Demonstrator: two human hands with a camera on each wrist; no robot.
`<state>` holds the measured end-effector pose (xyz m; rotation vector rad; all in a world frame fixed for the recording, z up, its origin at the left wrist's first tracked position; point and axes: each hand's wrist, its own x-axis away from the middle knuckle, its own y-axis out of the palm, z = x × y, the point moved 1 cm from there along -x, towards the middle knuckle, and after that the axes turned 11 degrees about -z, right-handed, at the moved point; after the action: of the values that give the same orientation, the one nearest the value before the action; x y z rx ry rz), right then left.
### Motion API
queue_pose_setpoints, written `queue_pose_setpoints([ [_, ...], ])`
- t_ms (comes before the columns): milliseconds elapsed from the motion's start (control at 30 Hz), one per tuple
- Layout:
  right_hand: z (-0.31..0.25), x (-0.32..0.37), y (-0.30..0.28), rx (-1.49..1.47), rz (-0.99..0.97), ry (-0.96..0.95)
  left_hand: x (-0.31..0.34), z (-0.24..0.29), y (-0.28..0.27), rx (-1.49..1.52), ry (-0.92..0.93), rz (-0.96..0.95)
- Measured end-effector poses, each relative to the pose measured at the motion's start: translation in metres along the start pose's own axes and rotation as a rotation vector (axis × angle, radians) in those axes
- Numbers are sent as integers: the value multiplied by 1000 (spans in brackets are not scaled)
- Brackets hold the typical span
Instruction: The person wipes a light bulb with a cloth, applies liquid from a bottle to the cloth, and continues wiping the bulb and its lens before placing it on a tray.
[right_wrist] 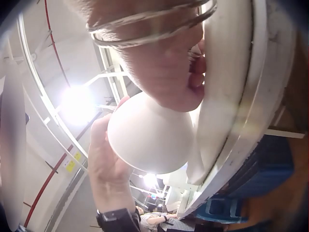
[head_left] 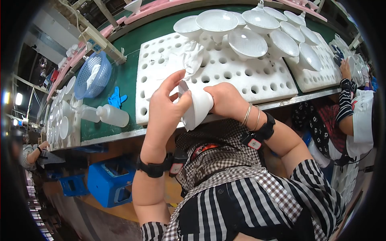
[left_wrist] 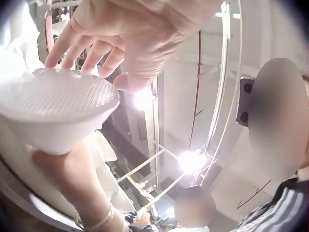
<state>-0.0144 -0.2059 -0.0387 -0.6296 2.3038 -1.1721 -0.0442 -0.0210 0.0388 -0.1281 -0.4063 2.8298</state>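
Note:
A white cone-shaped lamp bulb (head_left: 198, 105) with a ribbed clear face (left_wrist: 63, 94) is held up in front of the body, over the table edge. My right hand (head_left: 230, 100) grips its narrow base end, fingers curled round it. My left hand (head_left: 167, 106) is at the wide face, its fingers spread and fairly straight, with fingertips at the far rim and the thumb near the closer rim in the left wrist view. From the right wrist view the bulb's smooth back (right_wrist: 149, 135) shows, and it partly covers the left hand. A crumpled white cloth (head_left: 192, 58) lies just beyond the hands.
White foam boards (head_left: 161, 72) with holes lie on the green table (head_left: 132, 44). Several similar bulbs (head_left: 247, 42) stand in them. At left are a blue basket (head_left: 93, 75), a blue glove (head_left: 117, 97) and white bottles (head_left: 113, 115). Blue stools (head_left: 110, 182) stand below; other people work at both sides.

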Motion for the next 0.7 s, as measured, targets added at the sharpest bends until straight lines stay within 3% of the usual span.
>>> queue_pose_setpoints([
  [100, 3, 0, -3, -42, 22, 3, 14, -1, 3, -79, 128, -100],
  [300, 1, -3, -6, -41, -40, 15, 31, -1, 3, -227, 125, -155],
  [400, 3, -3, -2, -34, -10, 11, 22, 1, 4, -187, 124, -141],
  [567, -1, 0, 2, -22, -1, 15, -5, -10, -1, 110, -38, -3],
  [700, 1, 0, 1, -14, 28, 15, 2, -6, -1, 151, 25, -104],
])
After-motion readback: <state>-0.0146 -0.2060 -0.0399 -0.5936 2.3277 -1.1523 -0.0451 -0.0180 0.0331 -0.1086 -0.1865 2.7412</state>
